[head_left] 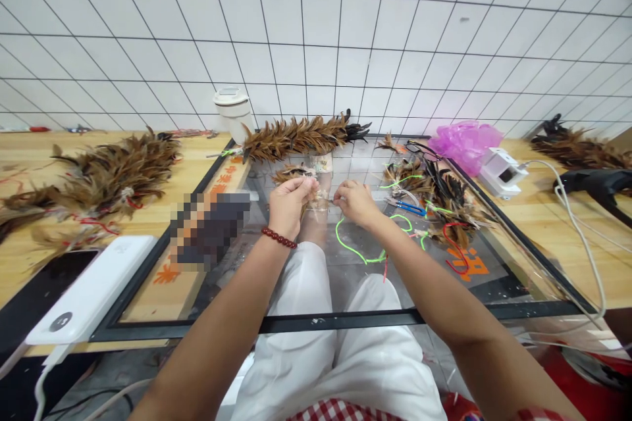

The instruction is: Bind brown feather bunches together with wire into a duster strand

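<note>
My left hand (290,205), with a dark red bead bracelet (279,237) at its wrist, pinches a small bunch of brown feathers (287,175) whose feathered end sticks out past the fingers. A short gap to the right, my right hand (356,202) has its fingertips pressed together; what they hold, if anything, is too small to make out. Below it a bright green cord (365,259) loops over the glass tabletop (316,289). Blue-handled snips (407,206) lie right of my right hand, beside a heap of loose feathers (447,187).
Behind the hands lies a long brown feather garland (299,137), next to a white lidded cup (233,115). More feather strands (123,168) lie at left, near a white power bank (93,289). At right are a pink plastic bag (467,145) and a white charger (502,172) with a cable.
</note>
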Tool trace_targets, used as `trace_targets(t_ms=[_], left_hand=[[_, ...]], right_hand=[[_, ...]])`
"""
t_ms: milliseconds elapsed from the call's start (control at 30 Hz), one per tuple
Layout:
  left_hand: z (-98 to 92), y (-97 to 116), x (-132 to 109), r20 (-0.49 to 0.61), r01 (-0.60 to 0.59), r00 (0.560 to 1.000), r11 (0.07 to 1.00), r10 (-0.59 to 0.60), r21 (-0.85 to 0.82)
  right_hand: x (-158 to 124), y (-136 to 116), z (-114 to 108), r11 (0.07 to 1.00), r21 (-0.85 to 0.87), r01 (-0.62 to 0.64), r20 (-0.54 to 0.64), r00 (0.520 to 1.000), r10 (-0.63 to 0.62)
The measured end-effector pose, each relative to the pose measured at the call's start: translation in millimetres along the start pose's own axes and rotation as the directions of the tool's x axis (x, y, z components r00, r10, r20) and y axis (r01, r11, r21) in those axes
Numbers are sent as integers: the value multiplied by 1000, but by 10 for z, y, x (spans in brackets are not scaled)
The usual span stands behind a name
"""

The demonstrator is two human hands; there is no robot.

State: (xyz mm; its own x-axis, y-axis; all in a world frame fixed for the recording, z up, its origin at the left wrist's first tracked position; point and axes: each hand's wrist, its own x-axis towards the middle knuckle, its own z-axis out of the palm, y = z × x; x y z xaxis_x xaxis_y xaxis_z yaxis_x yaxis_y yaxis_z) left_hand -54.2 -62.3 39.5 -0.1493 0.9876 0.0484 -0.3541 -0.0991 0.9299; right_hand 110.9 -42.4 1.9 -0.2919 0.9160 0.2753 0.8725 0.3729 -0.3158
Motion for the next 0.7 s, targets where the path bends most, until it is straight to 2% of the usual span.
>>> trace_targets(t_ms=[100,200,267,400,467,533,600,667,700], left_hand=[[17,-40,-10,3,100,995,991,-100,-93],[36,-87,-45,29,124,992,991,-123,-54],[45,-140,-61,42,140,989,990,-139,-18],[33,-247,-33,13,124,992,992,-125,3],[18,-251,-11,-28,18,999,999,-17,29],[6,-205,-5,-24,-168,985,980,171,105],[2,-131,-17,67,-339,941,918,332,208],[0,-72,-33,153,-426,905,857,398,291],[-2,-60,-35,158,-442,897,839,413,318]], right_hand=[[-55,-5,-72,996,69,-60,-80,995,65],[-86,-25,-113,955,287,-76,-157,980,125],[-98,-77,-127,923,384,-29,-199,973,114],[-138,-233,-155,913,402,74,-299,953,55],[-157,-284,-163,901,427,73,-307,949,69],[-163,-290,-158,889,454,56,-271,959,78],[-156,-256,-141,887,458,58,-232,971,57],[-141,-206,-120,885,459,79,-236,971,36],[-134,-184,-112,879,468,86,-255,966,41]])
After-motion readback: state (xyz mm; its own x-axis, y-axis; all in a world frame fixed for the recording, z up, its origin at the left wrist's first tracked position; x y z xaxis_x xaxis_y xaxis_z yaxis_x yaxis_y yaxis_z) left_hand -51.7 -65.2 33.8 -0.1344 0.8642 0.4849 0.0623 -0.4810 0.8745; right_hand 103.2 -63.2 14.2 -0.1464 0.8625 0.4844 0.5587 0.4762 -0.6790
